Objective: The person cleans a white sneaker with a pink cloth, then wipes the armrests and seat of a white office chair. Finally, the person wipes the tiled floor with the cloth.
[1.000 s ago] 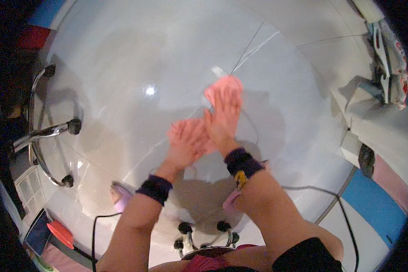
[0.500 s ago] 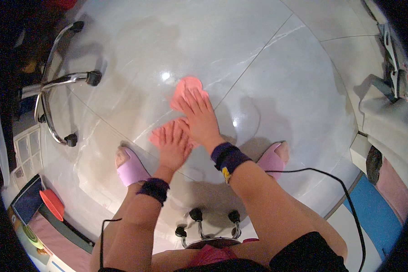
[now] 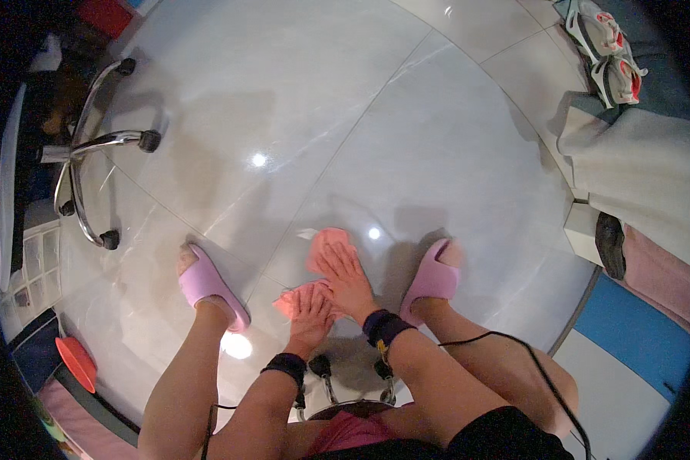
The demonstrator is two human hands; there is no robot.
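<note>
A pink cloth [image 3: 331, 237] lies crumpled on the shiny floor between my feet, spread under both hands. My right hand [image 3: 347, 277] rests flat on its farther part, fingers stretched out and a little apart. Nearer to me and to the left, my left hand [image 3: 311, 318] presses down on the other part with its fingers spread. The hands nearly touch, so I cannot tell whether this is one cloth or two. A small white bit [image 3: 307, 234] shows at the cloth's far left edge. Dark bands circle both wrists.
My feet wear lilac slippers [image 3: 431, 277]. A chrome chair base [image 3: 92, 146] stands at the left, and casters [image 3: 322, 368] sit close below my hands. A red basin [image 3: 77, 364] is at the lower left. Sandals [image 3: 617, 80] lie at the upper right. A black cable [image 3: 540, 368] crosses my right leg.
Both hands have drawn the pink cloth across the floor toward me, and it now lies between my slippers. The view has shifted slightly, bringing the sandals more fully into sight.
</note>
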